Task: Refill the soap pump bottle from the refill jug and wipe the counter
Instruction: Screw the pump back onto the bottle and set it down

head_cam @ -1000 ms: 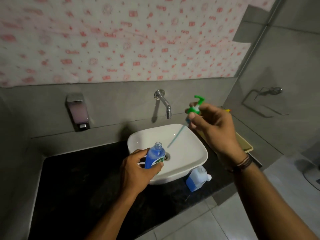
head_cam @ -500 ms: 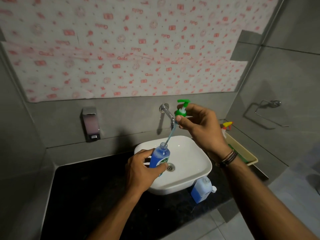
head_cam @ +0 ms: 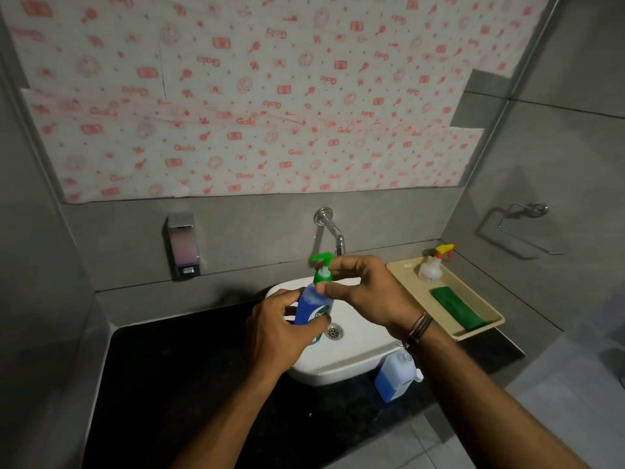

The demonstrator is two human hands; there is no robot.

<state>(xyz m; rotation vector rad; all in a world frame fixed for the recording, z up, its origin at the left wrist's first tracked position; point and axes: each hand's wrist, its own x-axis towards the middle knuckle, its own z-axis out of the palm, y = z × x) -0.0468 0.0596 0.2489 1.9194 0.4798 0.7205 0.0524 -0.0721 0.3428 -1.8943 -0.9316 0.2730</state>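
Head view: the see-through plastic pump bottle full of blue soap [head_cam: 309, 304] is held up over the white square sink bowl [head_cam: 351, 357], a bit tilted. Its green pump top [head_cam: 319, 258] sits on the neck, w/ the spout pointing left.

The L hand [head_cam: 280, 333] is wrapped round the bottle's body. The R hand [head_cam: 368, 292] pinches the green collar w/ thumb & fingers.

The clear boxy refill jug w/ a white cap [head_cam: 394, 380] is on the black stone counter [head_cam: 186, 384], just beside the bowl on the right. Blue soap fills its lower part.

At the right is a flat beige tray [head_cam: 404, 265]. In it are a clear spray bottle w/ a yellow top [head_cam: 431, 267] & a folded green cloth [head_cam: 456, 308], near each other.
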